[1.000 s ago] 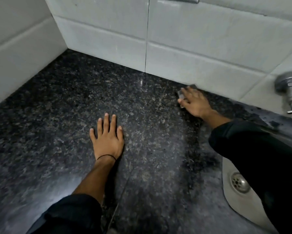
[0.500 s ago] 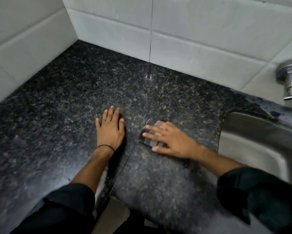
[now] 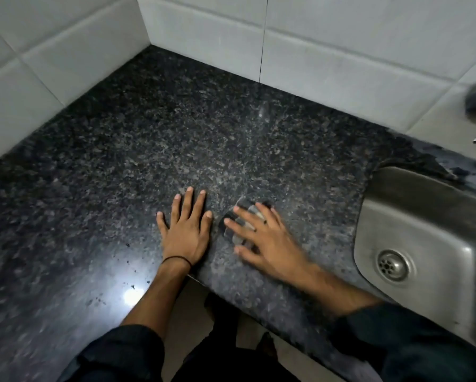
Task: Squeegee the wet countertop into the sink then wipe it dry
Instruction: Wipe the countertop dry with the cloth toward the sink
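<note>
Counter (image 3: 176,139): dark speckled granite, glossy, filling the view from the white tiled walls (image 3: 341,45) to the near edge.
Sink (image 3: 424,221): brushed steel basin at the right, round drain (image 3: 391,265) near its near-left corner.
Left hand (image 3: 185,230): flat, fingers spread, palm resting on the counter, holding nothing.
Right hand (image 3: 261,238): just right of the left, fingers splayed, pressing down a small greyish pad.
Pad (image 3: 238,221): mostly hidden and blurred; squeegee or cloth, cannot tell.
Key relation: the sink lies right of the pad, nearer the right hand; a push goes rightward.
</note>
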